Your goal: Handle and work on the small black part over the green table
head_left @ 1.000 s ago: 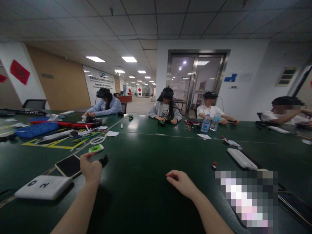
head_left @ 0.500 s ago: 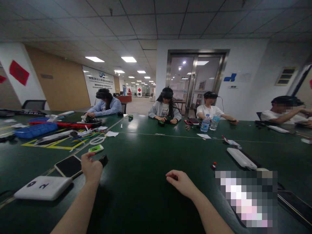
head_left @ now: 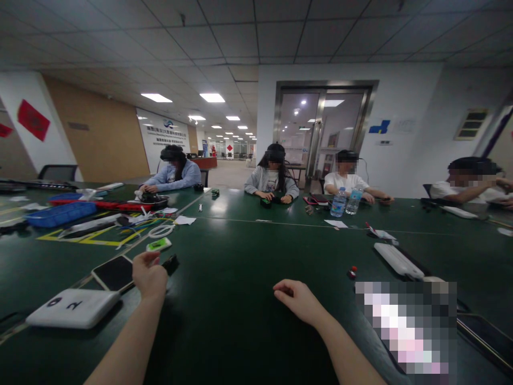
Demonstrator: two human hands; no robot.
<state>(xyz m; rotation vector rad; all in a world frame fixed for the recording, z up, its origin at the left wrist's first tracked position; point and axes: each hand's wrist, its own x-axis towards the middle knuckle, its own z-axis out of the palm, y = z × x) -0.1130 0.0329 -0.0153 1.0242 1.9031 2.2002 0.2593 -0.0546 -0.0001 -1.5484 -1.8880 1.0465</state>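
Observation:
My left hand (head_left: 149, 275) is over the table at left, its fingers curled in. What they hold, if anything, is hidden. Just right of that hand is a small black object (head_left: 171, 264), partly covered by it; I cannot tell whether the two touch. A phone with a dark screen (head_left: 113, 273) lies to its left, and a white-and-green item (head_left: 158, 245) is just beyond it. My right hand (head_left: 297, 300) rests on the green tabletop (head_left: 228, 321) with fingers loosely closed, and nothing shows in them.
A white box-like device (head_left: 74, 308) lies at near left. Farther left are a blue basket (head_left: 60, 214), cables and a white cable coil (head_left: 161, 230). On the right are a red-topped small item (head_left: 352, 272), a white device (head_left: 398, 261) and water bottles (head_left: 339, 202). Several people sit opposite.
My left hand has shifted slightly left and its fingers have curled in more. My right hand stays in place. One person at the far right of the door has brought a second hand into sight.

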